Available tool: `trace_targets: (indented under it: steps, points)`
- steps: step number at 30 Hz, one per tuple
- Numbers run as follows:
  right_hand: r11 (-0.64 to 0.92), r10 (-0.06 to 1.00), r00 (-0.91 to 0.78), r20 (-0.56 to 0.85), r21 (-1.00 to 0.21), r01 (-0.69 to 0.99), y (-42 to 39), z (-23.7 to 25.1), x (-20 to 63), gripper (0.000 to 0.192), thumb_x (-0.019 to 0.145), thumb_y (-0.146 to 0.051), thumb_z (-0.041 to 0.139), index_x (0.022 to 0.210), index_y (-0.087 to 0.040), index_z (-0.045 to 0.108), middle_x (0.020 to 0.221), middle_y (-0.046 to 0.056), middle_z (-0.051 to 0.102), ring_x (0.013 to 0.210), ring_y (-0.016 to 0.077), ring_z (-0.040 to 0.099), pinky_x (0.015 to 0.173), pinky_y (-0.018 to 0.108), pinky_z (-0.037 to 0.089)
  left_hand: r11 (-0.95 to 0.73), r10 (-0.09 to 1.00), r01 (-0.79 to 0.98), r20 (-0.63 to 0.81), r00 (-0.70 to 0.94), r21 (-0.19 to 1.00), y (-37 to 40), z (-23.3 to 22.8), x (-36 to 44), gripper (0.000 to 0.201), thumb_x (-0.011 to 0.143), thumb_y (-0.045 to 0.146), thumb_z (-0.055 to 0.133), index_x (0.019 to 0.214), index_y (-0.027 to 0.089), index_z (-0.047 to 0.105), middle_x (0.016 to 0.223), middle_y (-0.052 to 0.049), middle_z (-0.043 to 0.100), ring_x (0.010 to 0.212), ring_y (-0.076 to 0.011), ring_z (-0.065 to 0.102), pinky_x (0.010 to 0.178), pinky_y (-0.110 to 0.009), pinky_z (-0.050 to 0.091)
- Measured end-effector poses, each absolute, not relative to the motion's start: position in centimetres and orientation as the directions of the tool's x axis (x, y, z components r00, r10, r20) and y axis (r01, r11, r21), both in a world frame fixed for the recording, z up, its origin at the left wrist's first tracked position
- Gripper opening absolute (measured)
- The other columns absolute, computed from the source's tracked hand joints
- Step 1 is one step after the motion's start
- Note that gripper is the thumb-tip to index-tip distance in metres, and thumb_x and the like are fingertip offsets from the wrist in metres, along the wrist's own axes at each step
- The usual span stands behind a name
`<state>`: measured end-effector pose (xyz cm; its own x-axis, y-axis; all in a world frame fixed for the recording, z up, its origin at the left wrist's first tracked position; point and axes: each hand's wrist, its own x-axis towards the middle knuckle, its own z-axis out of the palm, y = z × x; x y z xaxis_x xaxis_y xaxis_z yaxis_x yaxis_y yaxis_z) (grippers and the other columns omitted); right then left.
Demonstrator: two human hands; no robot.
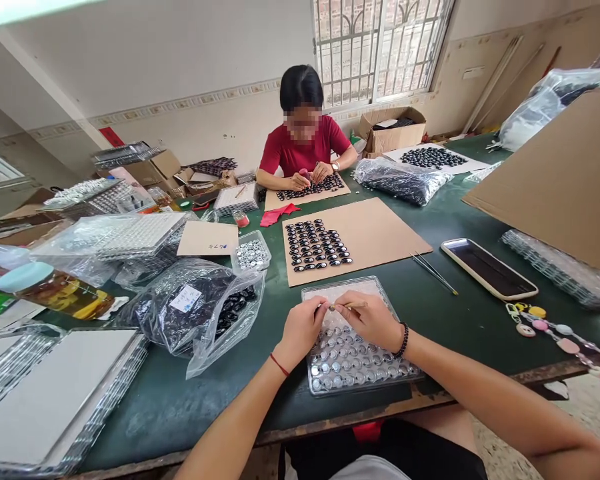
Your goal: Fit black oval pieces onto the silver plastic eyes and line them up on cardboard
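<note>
Over the clear plastic tray [305,363], my left hand [301,328] and my right hand [373,320] meet fingertip to fingertip. Both are closed in a pinch. A tiny dark piece [331,307] shows between the fingertips, too small to name. A thin wooden stick [356,305] lies in my right hand, pointing right. Rows of small round shiny pieces [347,365] fill the near part of the tray. Just beyond it is a cardboard sheet [375,233] bearing rows of black oval pieces with light centres [316,245].
Tweezers [435,273] and a phone [489,269] lie right. Left are a bag of black pieces [180,303], a small tub of pale pieces [251,253], a lidded jar [60,290] and stacked trays [65,400]. Across the table a co-worker [303,157] handles black pieces.
</note>
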<state>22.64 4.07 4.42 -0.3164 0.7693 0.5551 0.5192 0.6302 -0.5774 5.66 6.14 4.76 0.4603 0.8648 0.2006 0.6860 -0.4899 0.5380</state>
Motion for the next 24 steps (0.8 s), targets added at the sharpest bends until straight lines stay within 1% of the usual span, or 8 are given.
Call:
trace_targets:
  steps: [3, 6, 9, 12, 14, 16, 20, 24]
  points:
    - [0.632, 0.770, -0.308, 0.559, -0.599, 0.493, 4.0, 4.3, 22.7, 0.021, 0.091, -0.024, 0.039, 0.082, -0.017, 0.056, 0.077, 0.003, 0.058, 0.071, 0.0145, 0.053, 0.064, 0.025, 0.039, -0.463, 0.877, 0.673, 0.186, 0.443, 0.577, 6.2, 4.8, 5.7, 0.028, 0.086, 0.034, 0.035, 0.083, 0.019, 0.058, 0.074, -0.001, 0.062, 0.064, -0.0140, 0.053, 0.060, -0.024, 0.035]
    - [0.612, 0.788, -0.278, 0.550, -0.648, 0.452, 4.0, 4.4, 22.8, 0.020, 0.090, -0.024, 0.040, 0.083, -0.017, 0.057, 0.077, 0.004, 0.059, 0.070, 0.0144, 0.053, 0.061, 0.025, 0.039, -0.386, 0.906, 0.609, 0.159, 0.393, 0.693, 6.3, 4.9, 5.6, 0.027, 0.084, 0.035, 0.037, 0.076, 0.018, 0.057, 0.064, 0.000, 0.056, 0.058, -0.0124, 0.047, 0.056, -0.023, 0.033]
    - [0.538, 0.841, -0.192, 0.506, -0.741, 0.403, 4.2, 4.5, 22.9, 0.020, 0.088, -0.029, 0.044, 0.081, -0.017, 0.058, 0.073, 0.004, 0.058, 0.061, 0.0135, 0.051, 0.054, 0.024, 0.038, -0.248, 0.937, 0.465, 0.088, 0.339, 0.850, 6.6, 5.1, 5.5, 0.027, 0.081, 0.037, 0.042, 0.069, 0.017, 0.053, 0.058, 0.003, 0.049, 0.053, -0.0102, 0.042, 0.052, -0.022, 0.032]
    - [0.424, 0.906, -0.103, 0.411, -0.864, 0.272, 4.6, 4.5, 23.2, 0.025, 0.087, -0.036, 0.045, 0.077, -0.016, 0.057, 0.067, 0.003, 0.056, 0.048, 0.0109, 0.048, 0.044, 0.022, 0.036, -0.085, 0.962, 0.305, -0.002, 0.274, 0.949, 6.9, 5.3, 5.2, 0.027, 0.077, 0.041, 0.047, 0.068, 0.016, 0.052, 0.053, 0.005, 0.040, 0.046, -0.0075, 0.034, 0.046, -0.020, 0.028]
    - [0.349, 0.937, -0.057, 0.344, -0.924, 0.159, 5.0, 4.6, 23.5, 0.028, 0.086, -0.040, 0.046, 0.077, -0.015, 0.056, 0.064, 0.002, 0.055, 0.042, 0.0090, 0.046, 0.039, 0.020, 0.035, -0.006, 0.978, 0.218, -0.040, 0.206, 0.976, 6.9, 5.4, 5.1, 0.028, 0.076, 0.042, 0.049, 0.071, 0.015, 0.053, 0.053, 0.006, 0.039, 0.045, -0.0065, 0.031, 0.043, -0.019, 0.025]
    - [0.293, 0.956, -0.016, 0.293, -0.954, 0.070, 5.3, 4.8, 23.8, 0.029, 0.084, -0.042, 0.047, 0.077, -0.014, 0.055, 0.063, 0.002, 0.055, 0.039, 0.0080, 0.046, 0.037, 0.020, 0.035, 0.025, 0.986, 0.185, -0.055, 0.156, 0.982, 6.7, 5.4, 5.1, 0.029, 0.074, 0.042, 0.051, 0.077, 0.014, 0.058, 0.056, 0.004, 0.042, 0.045, -0.0062, 0.033, 0.043, -0.019, 0.025]
    - [0.211, 0.976, -0.031, 0.213, -0.975, -0.073, 5.4, 5.2, 23.6, 0.029, 0.083, -0.043, 0.048, 0.078, -0.014, 0.053, 0.065, 0.001, 0.055, 0.036, 0.0071, 0.046, 0.036, 0.020, 0.036, 0.027, 0.971, 0.208, -0.075, 0.226, 0.978, 5.9, 5.4, 5.7, 0.039, 0.073, 0.041, 0.055, 0.101, 0.015, 0.061, 0.057, 0.003, 0.046, 0.047, -0.0070, 0.038, 0.046, -0.020, 0.029]
    - [0.159, 0.978, -0.109, 0.179, -0.973, -0.170, 5.0, 5.0, 22.8, 0.028, 0.084, -0.041, 0.048, 0.079, -0.014, 0.052, 0.064, -0.001, 0.055, 0.034, 0.0064, 0.046, 0.036, 0.020, 0.037, 0.029, 0.968, 0.201, -0.078, 0.240, 0.979, 5.4, 5.5, 6.1, 0.037, 0.072, 0.040, 0.056, 0.099, 0.015, 0.063, 0.058, 0.002, 0.048, 0.047, -0.0068, 0.039, 0.046, -0.020, 0.030]
